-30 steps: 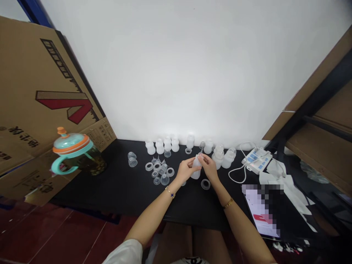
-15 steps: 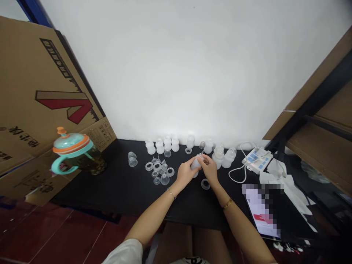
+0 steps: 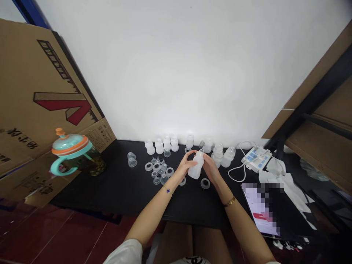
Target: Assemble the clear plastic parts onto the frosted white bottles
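Observation:
A translucent white baby bottle (image 3: 195, 169) is held tilted above the black table, its top leaning away from me. My left hand (image 3: 187, 164) grips it from the left, thumb across the bottle's upper side. On the other side, my right hand (image 3: 210, 167) closes its fingers round the neck end, where a clear nipple (image 3: 201, 150) shows. A collar ring (image 3: 205, 183) lies on the table below my right hand. Left of my hands is a loose group of clear nipples (image 3: 164, 178) and collar rings (image 3: 169, 172).
White bottles (image 3: 159, 146) stand along the wall, with assembled bottles (image 3: 228, 157) at the right. Clear caps (image 3: 132, 162) lie at the left near a large jug (image 3: 73, 154). A power strip (image 3: 256, 158) with its cable and a tablet (image 3: 261, 212) are on the right.
The bottle has swung from mostly hidden in my hands to showing its side and base. My left fingers have shifted toward its neck.

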A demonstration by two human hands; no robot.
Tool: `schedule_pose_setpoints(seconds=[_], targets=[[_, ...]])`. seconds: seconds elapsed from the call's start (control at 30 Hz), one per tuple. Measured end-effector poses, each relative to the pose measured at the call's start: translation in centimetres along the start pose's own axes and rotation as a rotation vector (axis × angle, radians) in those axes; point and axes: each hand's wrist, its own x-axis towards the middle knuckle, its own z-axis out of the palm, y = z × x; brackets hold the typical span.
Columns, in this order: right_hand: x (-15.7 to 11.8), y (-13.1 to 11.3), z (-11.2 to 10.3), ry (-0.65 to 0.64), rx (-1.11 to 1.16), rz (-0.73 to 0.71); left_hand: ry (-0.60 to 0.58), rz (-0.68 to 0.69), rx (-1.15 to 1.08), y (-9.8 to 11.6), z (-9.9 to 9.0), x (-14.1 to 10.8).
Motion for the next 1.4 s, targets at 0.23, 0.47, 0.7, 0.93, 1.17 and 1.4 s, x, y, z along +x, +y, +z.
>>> schedule_pose_setpoints(seconds=[0.23, 0.47, 0.7, 0.93, 1.17, 1.4], targets=[[-0.4, -0.4, 0.0, -0.092, 0.042, 0.041, -0.037, -0.007, -0.028, -0.2, -0.5, 0.2], [-0.2, -0.7, -0.3, -0.056, -0.102, 0.06, -0.038, -0.038, 0.025, -0.2, -0.6, 0.3], [0.1, -0.6, -0.7, -0.014, -0.097, 0.068, -0.041, -0.042, 0.108, 0.2, -0.6, 0.1], [0.2, -0.7, -0.6, 0.05, -0.09, 0.073, -0.046, 0.006, 0.168, 0.7, -0.1, -0.4], [0.3, -0.5, -0.6, 0.079, -0.132, 0.061, -0.037, 0.061, 0.218, 0.0, 0.0, -0.3], [0.4, 0.1, -0.7, 0.108, -0.199, 0.015, -0.022, 0.137, 0.329, -1.0, -0.4, 0.0]])
